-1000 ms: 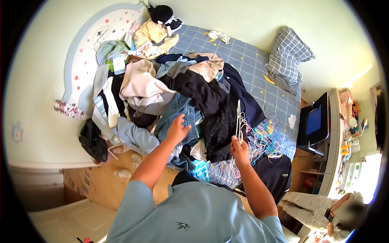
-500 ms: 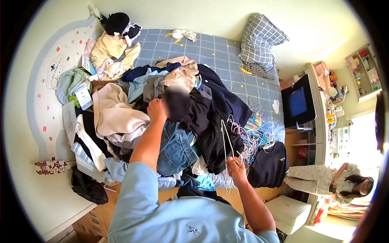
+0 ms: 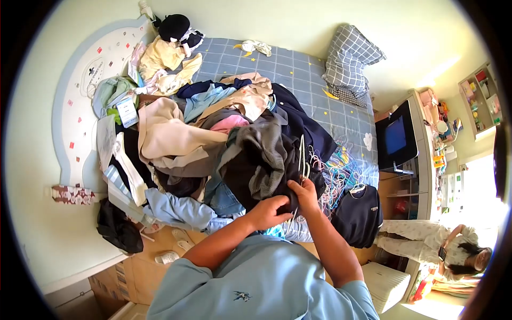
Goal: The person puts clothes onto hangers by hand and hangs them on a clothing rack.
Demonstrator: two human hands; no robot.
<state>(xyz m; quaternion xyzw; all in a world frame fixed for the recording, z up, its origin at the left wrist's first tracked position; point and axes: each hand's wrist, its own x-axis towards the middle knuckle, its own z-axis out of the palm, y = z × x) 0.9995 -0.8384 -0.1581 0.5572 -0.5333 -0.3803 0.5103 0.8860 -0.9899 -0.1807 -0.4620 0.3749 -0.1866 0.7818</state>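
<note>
Grey striped garment (image 3: 268, 162): was lifted from clothes pile (image 3: 178, 128) and brought beside white wire hanger (image 3: 302, 152), above bed's (image 3: 298, 66) near edge.
Left hand (image 3: 268, 213): was closed on garment's dark cloth.
Right hand (image 3: 305, 195): was kept clenched around hanger.

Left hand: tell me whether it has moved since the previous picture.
Yes, the left hand has moved farther from the headboard, nearer the right hand.

A crumpled dark garment (image 3: 268, 160) bunches beside a white hanger (image 3: 302, 152).
</note>
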